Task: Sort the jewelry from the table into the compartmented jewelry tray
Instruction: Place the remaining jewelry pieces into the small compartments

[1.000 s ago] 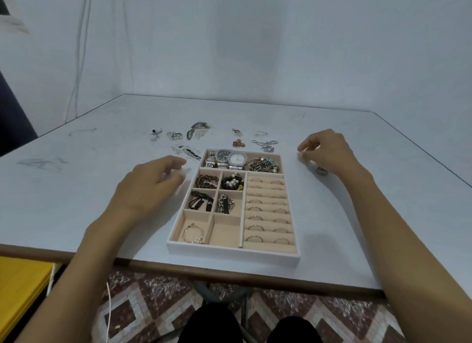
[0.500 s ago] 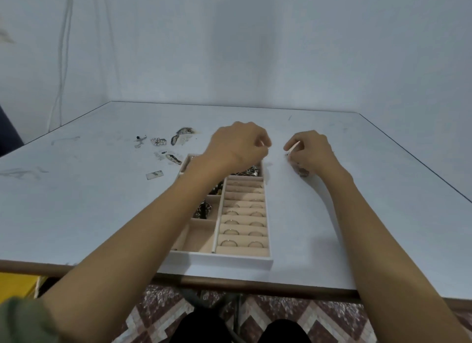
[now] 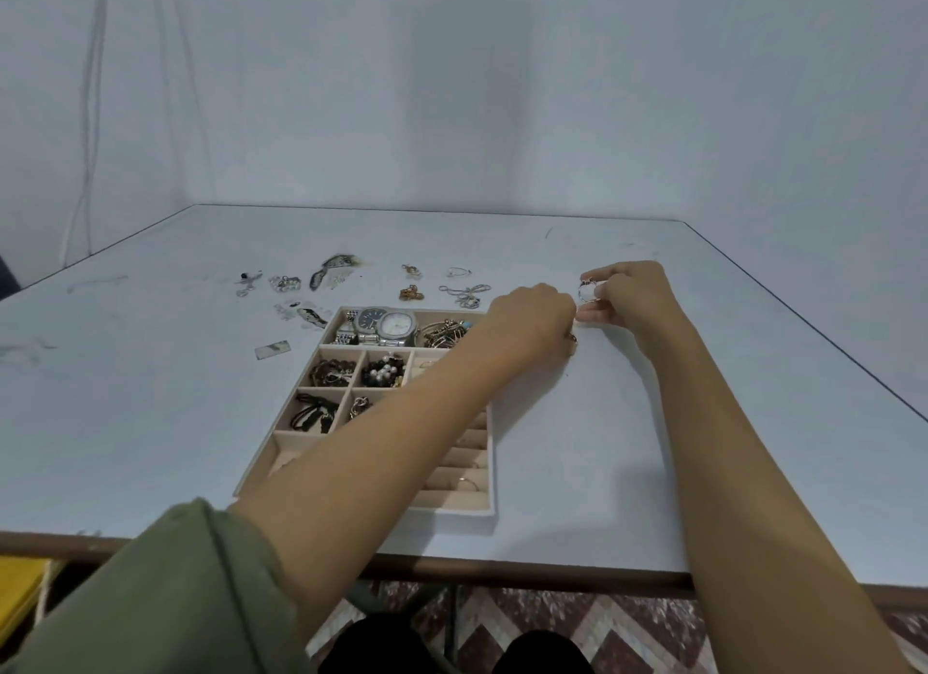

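Observation:
A beige compartmented jewelry tray [image 3: 452,520] lies near the table's front edge. It holds two watches [image 3: 386,327], bangles, bead pieces and several rings in its slotted right column. My left forearm crosses over the tray. My left hand [image 3: 532,322] is just right of the tray's far corner, fingers curled down onto a small ring [image 3: 573,341] on the table. My right hand [image 3: 630,294] is beside it and pinches a silver ring [image 3: 585,290] a little above the table.
Loose jewelry lies on the white table [image 3: 653,447] behind the tray: a gold piece [image 3: 412,293], a silver chain [image 3: 467,292], a feather-shaped piece [image 3: 329,272], small silver bits [image 3: 285,283]. A small card [image 3: 272,349] lies left of the tray.
My left hand has crossed from the tray's left side over the tray to the ring at its right. My right hand has lifted a silver ring off the table.

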{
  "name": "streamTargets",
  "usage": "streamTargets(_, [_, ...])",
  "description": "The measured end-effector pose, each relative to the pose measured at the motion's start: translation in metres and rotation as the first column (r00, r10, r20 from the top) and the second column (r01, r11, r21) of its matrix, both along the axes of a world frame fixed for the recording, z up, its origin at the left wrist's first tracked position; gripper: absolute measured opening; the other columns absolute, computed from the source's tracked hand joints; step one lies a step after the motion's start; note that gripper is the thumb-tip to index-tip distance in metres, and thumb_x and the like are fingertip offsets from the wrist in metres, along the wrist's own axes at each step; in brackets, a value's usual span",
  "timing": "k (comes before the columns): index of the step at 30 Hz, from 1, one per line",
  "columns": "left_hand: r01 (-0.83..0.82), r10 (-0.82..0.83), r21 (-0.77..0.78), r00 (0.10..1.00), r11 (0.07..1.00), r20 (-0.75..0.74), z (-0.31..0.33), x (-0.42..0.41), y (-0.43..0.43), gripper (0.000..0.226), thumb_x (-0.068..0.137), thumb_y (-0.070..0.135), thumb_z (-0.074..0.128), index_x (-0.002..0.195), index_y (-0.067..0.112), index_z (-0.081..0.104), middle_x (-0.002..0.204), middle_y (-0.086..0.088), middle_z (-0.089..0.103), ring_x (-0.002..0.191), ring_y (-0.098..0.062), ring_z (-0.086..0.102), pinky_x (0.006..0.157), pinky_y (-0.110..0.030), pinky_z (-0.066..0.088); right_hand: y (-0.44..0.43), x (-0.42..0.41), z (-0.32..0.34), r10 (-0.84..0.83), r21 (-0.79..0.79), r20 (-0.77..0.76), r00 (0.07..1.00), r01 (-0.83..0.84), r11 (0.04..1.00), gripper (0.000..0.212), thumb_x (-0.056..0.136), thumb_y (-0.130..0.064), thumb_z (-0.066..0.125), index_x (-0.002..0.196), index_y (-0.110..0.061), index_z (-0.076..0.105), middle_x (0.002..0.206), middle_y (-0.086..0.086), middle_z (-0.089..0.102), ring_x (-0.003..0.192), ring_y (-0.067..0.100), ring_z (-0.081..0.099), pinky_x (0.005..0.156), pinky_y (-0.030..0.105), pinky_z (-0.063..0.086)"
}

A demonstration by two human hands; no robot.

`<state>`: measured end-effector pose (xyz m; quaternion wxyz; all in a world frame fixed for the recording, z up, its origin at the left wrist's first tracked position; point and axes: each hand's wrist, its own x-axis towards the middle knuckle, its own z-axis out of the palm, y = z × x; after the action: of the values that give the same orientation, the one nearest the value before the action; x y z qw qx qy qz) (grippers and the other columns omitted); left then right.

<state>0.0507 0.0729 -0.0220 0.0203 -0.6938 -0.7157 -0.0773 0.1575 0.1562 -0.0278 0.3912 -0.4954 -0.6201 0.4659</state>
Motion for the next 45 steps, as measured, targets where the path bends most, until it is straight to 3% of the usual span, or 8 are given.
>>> streamTargets(3, [-0.008,0.009,0.046,1.0,0.999,-0.01,0.003,-0.001,-0.006,0.019,0.085,0.021,0.051,0.068,0.011,0.05,0.073,-0.001,0.046,0.076,-0.027,0.048,0.053,-0.028,0.032,-0.002,0.001,0.003,-0.024,-0.039,-0.1,0.995,0.02,0.999,0.018,0.084,0.005,0.052,0.093,0.003,0.068,0.068,0.012,0.06,0.059,0.027,0.068,0.074,0.035,0.06])
streamTargets(8, [0.074,-0.091,0.117,0.984,0.99,0.154,0.024,-0.023,-0.028,0.023,0.085,0.03,0.057,0.098,0.014,0.068,0.097,-0.001,0.067,0.09,-0.021,0.061,0.079,-0.032,0.05,-0.012,0.0,0.002,0.029,-0.087,-0.222,0.975,-0.049,0.995,0.007,0.082,0.008,0.058,0.085,0.006,0.064,0.078,0.014,0.061,0.053,0.022,0.067,0.065,0.028,0.061])
streamTargets(14, [-0.094,-0.144,0.392,0.832,0.915,0.535,0.051,-0.092,-0.115,0.014,0.084,0.03,0.068,0.096,0.023,0.072,0.088,0.01,0.071,0.077,0.0,0.061,0.07,-0.015,0.047,-0.018,-0.004,0.012,0.133,0.109,-0.178,0.975,-0.115,0.987,0.015,0.082,0.002,0.068,0.096,0.004,0.067,0.081,0.014,0.067,0.057,0.02,0.067,0.069,0.028,0.061])
streamTargets(19, [-0.258,-0.117,0.479,0.774,0.839,0.622,0.01,-0.143,-0.176,0.022,0.081,0.034,0.068,0.101,0.027,0.071,0.093,0.012,0.071,0.083,-0.004,0.063,0.08,-0.024,0.049,-0.032,-0.029,0.02,0.177,0.282,-0.025,0.984,-0.163,0.946,0.014,0.081,-0.008,0.071,0.094,-0.004,0.07,0.077,0.009,0.069,0.052,0.015,0.06,0.046,0.024,0.047])
streamTargets(27, [-0.22,-0.165,0.437,0.709,0.872,0.686,-0.026,-0.15,-0.201,0.019,0.076,0.027,0.072,0.094,0.03,0.071,0.093,0.009,0.07,0.093,-0.005,0.061,0.084,-0.016,0.041,-0.051,-0.049,0.018,0.199,0.394,0.156,0.968,-0.245,0.886,0.01,0.079,-0.013,0.073,0.089,-0.014,0.073,0.085,0.016,0.068,0.058,0.015,0.054,0.048,0.026,0.041])
streamTargets(32, [-0.091,-0.152,0.385,0.818,0.918,0.555,-0.03,-0.156,-0.201,0.019,0.077,0.034,0.069,0.095,0.032,0.07,0.104,0.015,0.066,0.112,-0.01,0.054,0.099,-0.033,0.04,-0.052,-0.05,0.017,0.191,0.386,0.195,0.962,-0.255,0.887,0.012,0.079,-0.013,0.074,0.091,-0.012,0.073,0.082,0.01,0.068,0.06,0.016,0.055,0.05,0.028,0.043])
streamTargets(35, [-0.07,-0.125,0.369,0.869,0.927,0.479,-0.031,-0.156,-0.199,0.02,0.075,0.04,0.063,0.094,0.036,0.067,0.106,0.019,0.064,0.113,-0.008,0.052,0.097,-0.045,0.039,-0.052,-0.05,0.017,0.192,0.383,0.201,0.961,-0.258,0.887,0.013,0.079,-0.013,0.074,0.092,-0.012,0.073,0.082,0.01,0.068,0.059,0.016,0.055,0.05,0.027,0.042])
streamTargets(45, [-0.081,-0.135,0.418,0.877,0.905,0.461,-0.03,-0.157,-0.2,0.022,0.076,0.036,0.057,0.093,0.033,0.07,0.102,0.018,0.067,0.108,-0.009,0.056,0.095,-0.041,0.039,-0.055,-0.051,0.017,0.228,0.383,0.204,0.952,-0.292,0.876,0.012,0.079,-0.013,0.074,0.09,-0.013,0.073,0.087,0.016,0.069,0.062,0.017,0.053,0.051,0.027,0.04])
